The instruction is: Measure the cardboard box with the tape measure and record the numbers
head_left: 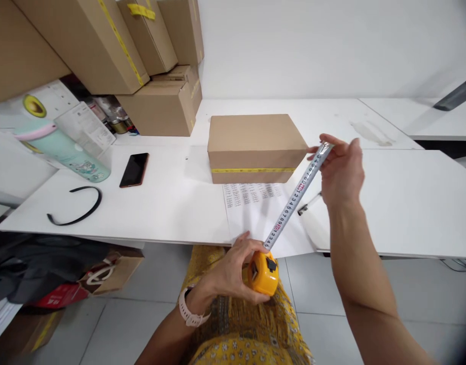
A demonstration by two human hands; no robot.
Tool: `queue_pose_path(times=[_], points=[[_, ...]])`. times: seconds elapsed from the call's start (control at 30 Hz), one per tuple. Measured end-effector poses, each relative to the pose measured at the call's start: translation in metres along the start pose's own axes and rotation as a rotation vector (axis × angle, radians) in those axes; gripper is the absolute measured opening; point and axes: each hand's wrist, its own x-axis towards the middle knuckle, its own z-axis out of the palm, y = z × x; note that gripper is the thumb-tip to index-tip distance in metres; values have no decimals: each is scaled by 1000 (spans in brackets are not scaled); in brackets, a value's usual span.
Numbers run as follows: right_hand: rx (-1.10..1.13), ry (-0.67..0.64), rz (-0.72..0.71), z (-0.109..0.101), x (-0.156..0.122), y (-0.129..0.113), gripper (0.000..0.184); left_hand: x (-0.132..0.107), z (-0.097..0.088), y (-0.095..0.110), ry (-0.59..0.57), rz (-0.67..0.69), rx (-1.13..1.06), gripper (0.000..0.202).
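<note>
My left hand (233, 271) is closed around a yellow tape measure case (263, 274), held below the front edge of the white table (160, 208). The metal tape blade (295, 197) runs up and to the right from the case. My right hand (341, 170) pinches the blade's far end, just right of a closed brown cardboard box (253, 144) with a yellow tape strip. The box stands on the table, apart from both hands. A printed sheet of paper (259, 213) lies in front of the box, under the blade.
A black phone (134, 170), a curved black band (75, 205) and a pale green bottle (63, 149) lie at the table's left. Stacked cardboard boxes (156, 101) fill the back left. A pen (309, 204) lies near the paper. Bags and boxes sit on the floor at lower left.
</note>
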Motion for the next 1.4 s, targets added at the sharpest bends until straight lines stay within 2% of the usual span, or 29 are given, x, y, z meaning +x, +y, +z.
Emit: queue_pose_path(times=[0.07,0.13,0.2,0.27,0.33,0.4,0.47,0.53,0.67,0.77,0.83,0.93,1.0,1.07,1.17,1.23,1.3,1.4], points=[[114,-22,36,-21,-9,-7,42,-6,1,4,-64,-29,-26,81],[195,11,46,-39,-21,-10,30,-13,1,9,-122,-76,-80,83],[279,31,81,-52,-39,-10,31,-20,3,12,-162,-126,-127,85],[332,15,140,-58,-63,-8,35,-26,5,15,-129,-175,-170,85],[335,-35,194,-55,-96,-4,36,-29,8,17,-39,-223,-239,81],[294,-131,247,-45,-132,-1,30,-30,10,19,40,-269,-329,76],[275,-243,279,-33,-165,0,23,-29,11,22,68,-301,-424,75],[229,-262,246,-22,-189,0,19,-28,11,24,87,-310,-531,75],[46,-240,42,-11,-210,-4,14,-30,12,24,156,-292,-659,74],[41,-358,-9,-9,-213,-6,28,-35,15,20,191,-242,-704,74],[16,-343,-25,-11,-210,-1,34,-37,12,17,212,-181,-709,73],[-151,-132,33,-21,-186,19,33,-30,-14,17,280,-65,-558,72],[-309,43,131,-32,-157,40,35,-11,-49,22,379,66,-308,73],[-489,111,198,-41,-123,60,42,20,-93,28,531,229,28,78],[-778,73,343,-46,-77,79,48,84,-158,37,604,357,389,76],[-926,-5,404,-43,-57,83,54,130,-187,38,587,387,599,71],[-1040,-84,410,-38,-45,83,60,170,-203,35,568,354,726,61],[-1131,-171,391,-38,-37,85,56,206,-207,22,485,223,811,45]])
